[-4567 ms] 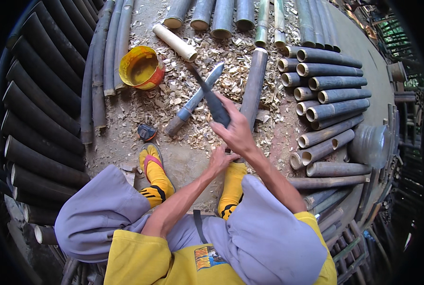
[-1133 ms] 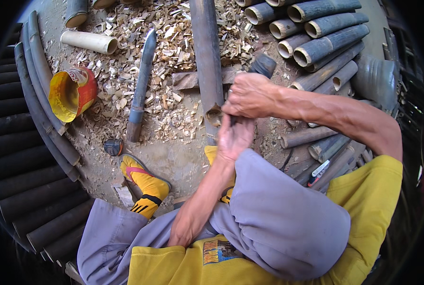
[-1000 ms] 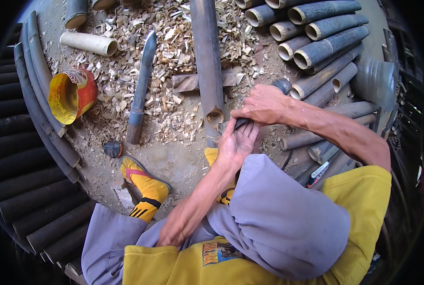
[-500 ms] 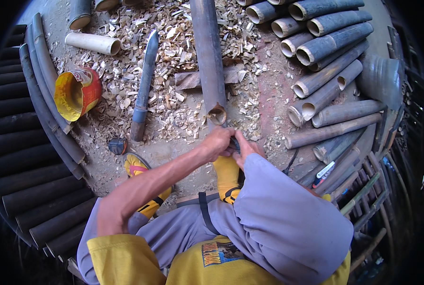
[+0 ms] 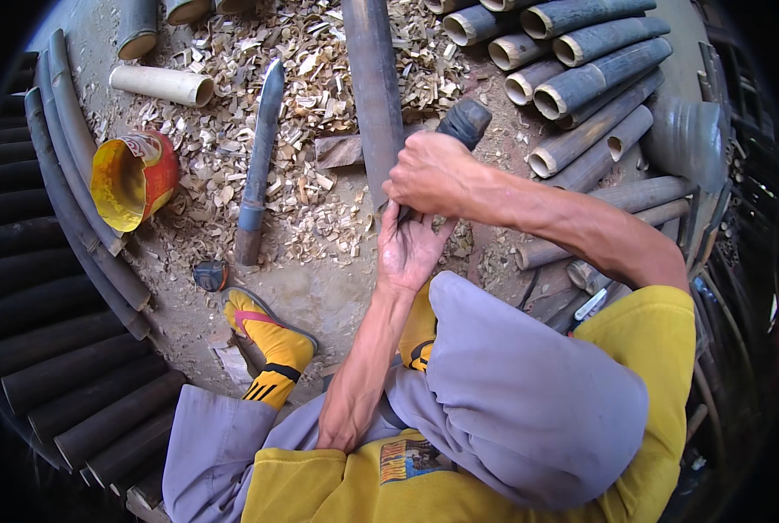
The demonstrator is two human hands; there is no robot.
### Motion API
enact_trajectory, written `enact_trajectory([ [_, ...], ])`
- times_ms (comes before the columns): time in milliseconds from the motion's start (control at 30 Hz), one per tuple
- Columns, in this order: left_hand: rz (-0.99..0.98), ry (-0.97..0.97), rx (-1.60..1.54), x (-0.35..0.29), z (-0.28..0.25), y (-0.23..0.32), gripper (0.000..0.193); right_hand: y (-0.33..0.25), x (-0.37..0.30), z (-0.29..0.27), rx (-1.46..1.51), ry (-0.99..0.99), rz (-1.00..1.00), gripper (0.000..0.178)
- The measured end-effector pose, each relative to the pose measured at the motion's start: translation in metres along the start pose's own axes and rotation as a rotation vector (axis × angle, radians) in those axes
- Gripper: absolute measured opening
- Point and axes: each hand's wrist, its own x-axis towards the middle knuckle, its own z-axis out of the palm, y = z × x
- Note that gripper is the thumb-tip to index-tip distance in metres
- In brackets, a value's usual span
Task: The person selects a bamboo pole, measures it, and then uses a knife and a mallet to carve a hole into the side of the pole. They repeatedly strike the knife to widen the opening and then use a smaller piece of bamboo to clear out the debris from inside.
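Over on the left, dark tubes (image 5: 84, 383) lie in a curved row, and just beside two longer ones stands the bucket (image 5: 164, 187), red outside, yellow inside, a brownish patch at its bottom; whether that's liquid, I can't tell. A pointed grey-blue piece (image 5: 259, 161) lies on the shavings (image 5: 311, 113). To the middle now: the left hand (image 5: 409, 251), palm up and bare, thumb raised, fingers running under the other hand; whether they grip anything, I can't tell. Right above it, touching, the right hand (image 5: 431, 170) is clenched around the tool (image 5: 465, 120), its black end poking out past the fist. The long pole (image 5: 374, 96) runs up just behind both hands. Far right, past the stacked cut tubes (image 5: 598, 78), a greyish jar (image 5: 684, 144); its contents can't be made out.
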Motion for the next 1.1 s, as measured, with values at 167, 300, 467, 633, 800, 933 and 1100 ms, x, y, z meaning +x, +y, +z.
enact_trajectory([
  [167, -0.199, 0.026, 0.375, -0.053, -0.008, -0.025, 0.076, -0.019, -0.050, 0.059, 1.003, -0.134, 0.293, 0.020],
  [300, 0.049, -0.085, 0.881, -0.055, -0.005, -0.030, 0.064, -0.066, -0.071, 0.033, 1.557, 0.409, 0.506, 0.051],
  [467, 0.151, 0.154, 2.306, -0.057, 0.057, 0.093, 0.038, -0.070, -0.071, -0.019, 0.366, 0.890, 0.534, 0.059],
  [633, -0.304, -0.238, 2.798, -0.080, 0.093, 0.161, 0.040, -0.129, 0.018, 0.043, 0.604, 0.799, 0.186, 0.060],
  [800, 0.097, -0.788, 3.254, -0.035, 0.123, 0.188, 0.040, -0.129, 0.063, 0.031, 1.135, 0.894, 0.400, 0.052],
  [933, -0.258, -0.680, 3.166, 0.008, 0.135, 0.197, 0.023, -0.109, 0.061, 0.020, 1.379, 0.798, 0.402, 0.047],
  [1100, -0.188, -0.215, 2.906, -0.031, 0.084, 0.194, 0.027, -0.099, 0.052, 0.036, 1.228, 0.515, 0.123, 0.040],
])
